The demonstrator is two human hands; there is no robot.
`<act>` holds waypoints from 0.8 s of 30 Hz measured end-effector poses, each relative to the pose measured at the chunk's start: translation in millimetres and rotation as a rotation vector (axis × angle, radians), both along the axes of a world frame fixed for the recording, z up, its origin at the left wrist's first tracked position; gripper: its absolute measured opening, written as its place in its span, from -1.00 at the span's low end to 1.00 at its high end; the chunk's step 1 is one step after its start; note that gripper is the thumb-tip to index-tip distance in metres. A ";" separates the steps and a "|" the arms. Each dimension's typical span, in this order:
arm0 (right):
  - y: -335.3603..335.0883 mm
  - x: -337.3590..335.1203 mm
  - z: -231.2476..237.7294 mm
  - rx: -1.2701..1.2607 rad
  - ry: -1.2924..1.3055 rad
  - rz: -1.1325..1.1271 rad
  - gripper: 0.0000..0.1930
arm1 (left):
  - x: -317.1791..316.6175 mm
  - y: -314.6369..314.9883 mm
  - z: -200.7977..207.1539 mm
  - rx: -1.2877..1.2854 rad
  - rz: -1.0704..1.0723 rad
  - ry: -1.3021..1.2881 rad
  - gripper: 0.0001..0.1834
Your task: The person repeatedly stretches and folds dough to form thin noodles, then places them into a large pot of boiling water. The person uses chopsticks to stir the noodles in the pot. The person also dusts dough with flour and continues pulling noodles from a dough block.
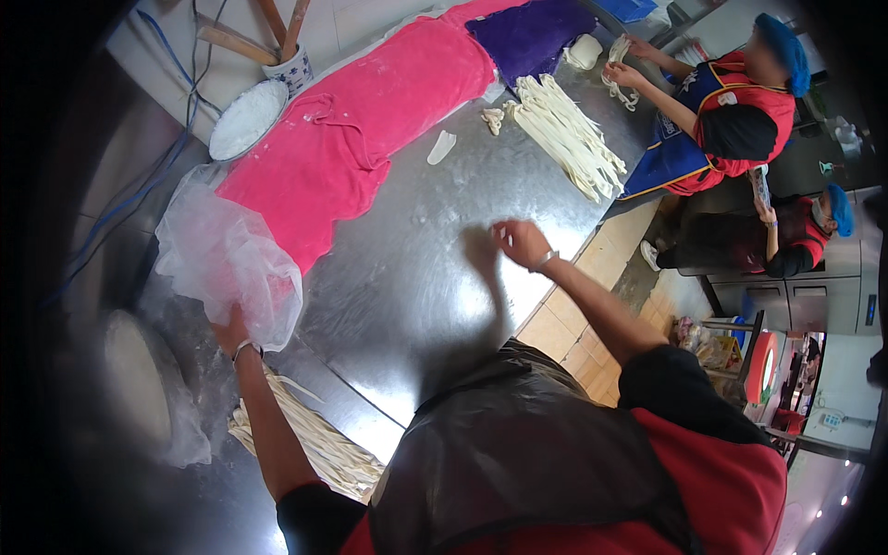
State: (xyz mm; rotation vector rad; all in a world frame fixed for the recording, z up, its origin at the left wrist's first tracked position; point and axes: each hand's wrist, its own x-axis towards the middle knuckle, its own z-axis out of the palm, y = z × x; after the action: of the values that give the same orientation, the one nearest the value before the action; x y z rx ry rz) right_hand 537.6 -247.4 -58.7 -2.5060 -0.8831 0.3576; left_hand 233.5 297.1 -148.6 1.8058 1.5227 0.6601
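Note:
My left hand grips the lower edge of a clear, crumpled plastic sheet. Its fingertips are partly hidden by the film. The sheet covers the near left end of a long pink cloth. Over the steel table, my right hand hovers with bent fingers somewhat apart and nothing visible in them. Beyond it lies a row of pale dough strips. Beside my left forearm, more long dough strips rest on the table.
A white bowl of flour and a patterned pot with wooden rolling pins stand by the wall. A purple cloth lies at the far end. One co-worker handles dough strips there; another person stands farther right.

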 end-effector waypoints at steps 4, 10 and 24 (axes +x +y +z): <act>38.7 134.3 -10.2 -0.002 -0.369 -0.128 -0.47 | -11.8 -47.3 38.9 0.458 0.044 0.191 -0.34; 70.7 257.5 -52.8 -0.068 -0.446 -0.068 -0.67 | -12.9 -154.9 89.4 0.259 0.178 0.076 -0.43; 148.1 131.1 -69.1 0.236 -0.483 0.141 -0.80 | 53.4 -286.9 126.1 -0.135 0.404 -0.330 -0.57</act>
State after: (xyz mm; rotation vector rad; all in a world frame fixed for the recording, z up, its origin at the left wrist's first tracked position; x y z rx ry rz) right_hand 668.7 -99.3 -127.8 -2.3459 -1.2074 -0.3113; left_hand 286.9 10.2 -22.5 1.2247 1.6657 0.9682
